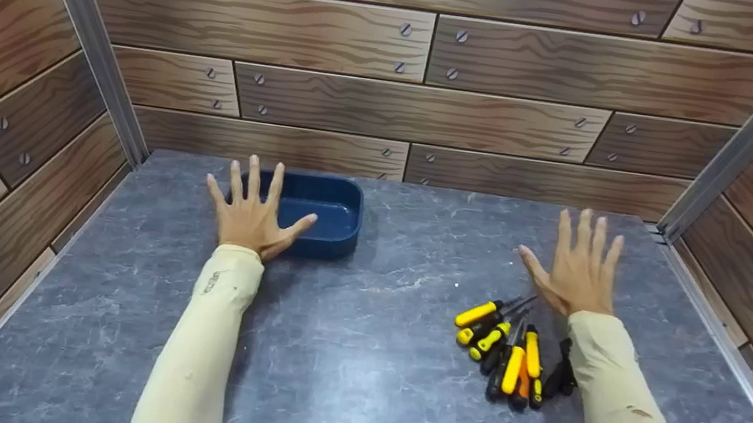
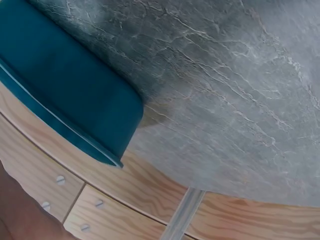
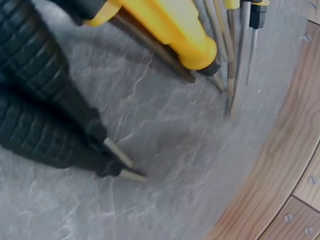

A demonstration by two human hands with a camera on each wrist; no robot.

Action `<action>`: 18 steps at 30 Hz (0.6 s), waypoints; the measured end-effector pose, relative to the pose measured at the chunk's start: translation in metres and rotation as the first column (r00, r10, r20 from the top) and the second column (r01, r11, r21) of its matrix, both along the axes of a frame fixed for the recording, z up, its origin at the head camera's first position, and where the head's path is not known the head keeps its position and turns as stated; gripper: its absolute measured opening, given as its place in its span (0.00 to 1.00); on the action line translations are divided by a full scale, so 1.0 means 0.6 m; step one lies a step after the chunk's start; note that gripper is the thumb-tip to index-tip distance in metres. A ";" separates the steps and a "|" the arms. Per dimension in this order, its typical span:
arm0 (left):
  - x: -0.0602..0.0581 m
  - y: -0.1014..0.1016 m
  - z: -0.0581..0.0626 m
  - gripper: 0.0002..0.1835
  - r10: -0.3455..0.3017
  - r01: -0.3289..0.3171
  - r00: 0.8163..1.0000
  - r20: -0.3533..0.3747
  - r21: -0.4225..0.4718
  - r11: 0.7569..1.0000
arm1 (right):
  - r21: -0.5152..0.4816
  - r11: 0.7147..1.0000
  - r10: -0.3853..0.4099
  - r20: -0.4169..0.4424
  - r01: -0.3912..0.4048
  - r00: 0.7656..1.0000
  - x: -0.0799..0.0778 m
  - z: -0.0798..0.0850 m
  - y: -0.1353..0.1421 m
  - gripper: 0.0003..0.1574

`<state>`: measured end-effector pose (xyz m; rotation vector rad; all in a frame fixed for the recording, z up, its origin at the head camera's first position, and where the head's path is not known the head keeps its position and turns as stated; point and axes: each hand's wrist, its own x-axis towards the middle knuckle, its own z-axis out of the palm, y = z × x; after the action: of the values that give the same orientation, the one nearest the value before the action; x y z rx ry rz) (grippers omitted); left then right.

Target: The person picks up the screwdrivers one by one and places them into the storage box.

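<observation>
My left hand [image 1: 249,221], fingers straight and spread, hovers over the left end of a dark blue rectangular bin [image 1: 342,247], partly covering it. Whether it touches the rim, I cannot tell. The left wrist view shows the bin's outer side [image 2: 75,85] and a blurred bit of the hand [image 2: 22,215]. Palm down and fingers spread, my right hand [image 1: 577,276] holds nothing. Just left of its wrist lies a pile of screwdrivers [image 1: 513,368] with yellow, black and orange handles. Two black ribbed handles [image 3: 35,135] appear close up in the right wrist view, partly hidden by my forearm in the head view.
A grey marbled tabletop [image 1: 362,332] carries everything. Wood-patterned panels [image 1: 340,38] enclose it at the back and both sides. Metal posts [image 1: 94,26] stand at the rear corners, and a metal strip [image 1: 738,371] runs along the right edge.
</observation>
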<state>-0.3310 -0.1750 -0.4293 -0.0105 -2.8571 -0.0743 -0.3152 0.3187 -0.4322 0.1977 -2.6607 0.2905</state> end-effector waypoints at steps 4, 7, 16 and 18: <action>0.003 -0.010 -0.003 0.53 0.015 -0.015 0.999 0.042 0.006 1.000 | -0.009 1.000 0.023 -0.022 -0.023 0.999 0.000 0.004 -0.013 0.39; 0.005 -0.020 -0.010 0.43 0.023 -0.024 1.000 0.016 0.050 0.998 | -0.039 0.998 0.053 -0.050 -0.055 0.997 0.000 0.012 -0.028 0.26; 0.016 -0.059 -0.032 0.30 0.112 -0.084 0.991 -0.073 0.311 0.947 | -0.279 0.938 0.209 -0.018 -0.206 0.978 0.007 0.018 -0.064 0.14; 0.018 -0.067 -0.037 0.31 0.142 -0.122 0.989 -0.027 0.378 0.918 | -0.325 0.918 0.236 -0.008 -0.226 0.972 0.012 0.011 -0.067 0.13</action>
<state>-0.3201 -0.2151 -0.4513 0.2545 -2.7323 -0.5834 -0.3077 0.2784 -0.4255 0.4049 -2.5724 0.8071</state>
